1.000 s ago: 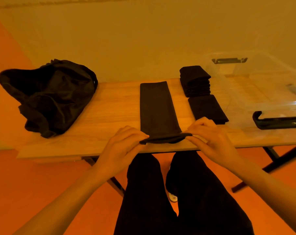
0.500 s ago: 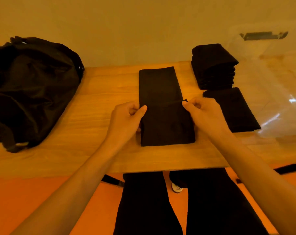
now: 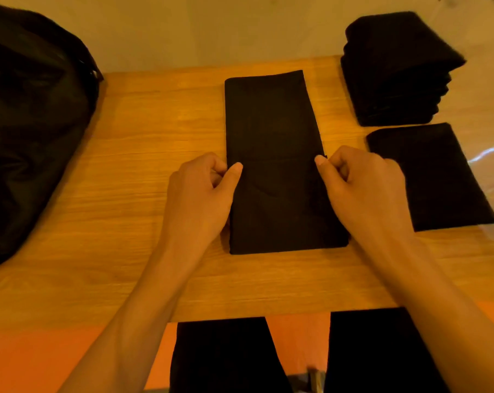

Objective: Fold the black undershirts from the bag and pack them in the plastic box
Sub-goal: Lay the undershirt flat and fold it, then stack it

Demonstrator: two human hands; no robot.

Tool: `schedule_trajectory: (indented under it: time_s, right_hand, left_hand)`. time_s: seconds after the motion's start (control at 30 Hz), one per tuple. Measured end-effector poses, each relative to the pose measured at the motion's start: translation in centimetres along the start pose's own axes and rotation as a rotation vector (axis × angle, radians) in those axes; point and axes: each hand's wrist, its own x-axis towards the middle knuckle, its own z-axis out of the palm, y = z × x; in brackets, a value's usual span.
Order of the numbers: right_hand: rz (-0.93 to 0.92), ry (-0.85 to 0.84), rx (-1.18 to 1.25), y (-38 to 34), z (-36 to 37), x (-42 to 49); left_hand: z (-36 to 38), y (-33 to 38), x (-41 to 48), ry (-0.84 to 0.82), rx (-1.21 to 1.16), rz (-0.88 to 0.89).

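Note:
A black undershirt (image 3: 271,117), folded into a long strip, lies in the middle of the wooden table (image 3: 143,131). Its near end is folded up over itself. My left hand (image 3: 200,194) pinches the left corner of that folded end, and my right hand (image 3: 362,191) pinches the right corner. A stack of folded black undershirts (image 3: 396,69) stands at the back right, with a single folded one (image 3: 430,177) in front of it. The black bag (image 3: 30,123) sits at the left. The clear plastic box (image 3: 486,114) is at the right edge, mostly out of view.
A pale wall runs behind the table. My legs in black trousers (image 3: 226,355) show below the table's near edge, above an orange floor.
Both hands lifted the strip's near end from the table edge and carried it away from me, folding it over the strip. The camera has tilted down and closer.

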Motion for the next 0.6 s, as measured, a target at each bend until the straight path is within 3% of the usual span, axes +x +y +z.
schedule_trajectory:
  time_s: [0.47, 0.6]
  right_hand:
    - [-0.06, 0.092, -0.126, -0.3, 0.5, -0.5]
    - [-0.048, 0.042, -0.127, -0.3, 0.1, -0.6]
  left_hand:
    - [0.8, -0.5, -1.4, 0.161, 0.041, 0.077]
    - [0.8, -0.1, -1.6, 0.197, 0.108, 0.104]
